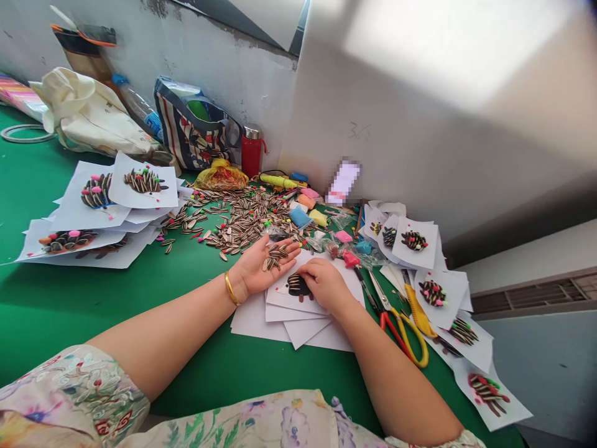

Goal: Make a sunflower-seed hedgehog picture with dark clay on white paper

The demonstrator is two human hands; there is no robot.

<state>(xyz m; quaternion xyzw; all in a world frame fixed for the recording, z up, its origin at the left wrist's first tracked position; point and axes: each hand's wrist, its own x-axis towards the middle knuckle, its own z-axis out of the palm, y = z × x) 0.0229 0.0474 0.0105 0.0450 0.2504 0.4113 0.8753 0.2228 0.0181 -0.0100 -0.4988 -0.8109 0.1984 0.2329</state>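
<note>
My left hand [265,264] lies palm up with its fingers stretched out, bearing a small heap of striped sunflower seeds [276,256]. Beside it, my right hand [326,285] is closed in a pinch over a dark hedgehog figure [298,285] on a white sheet [284,300]. Several seeds stand in rows on the figure's back. Whatever is between my right fingertips is hidden. More white sheets lie beneath this one. Behind my hands spreads a large pile of loose sunflower seeds [252,214].
Stacked seed hedgehog cards [135,214] lie left, with more cards [431,292] along the right. Yellow-handled scissors [413,336], red-handled pliers [394,333] and a yellow cutter [417,311] sit right. Coloured clay packs [301,216], a red flask [250,152] and bags stand behind.
</note>
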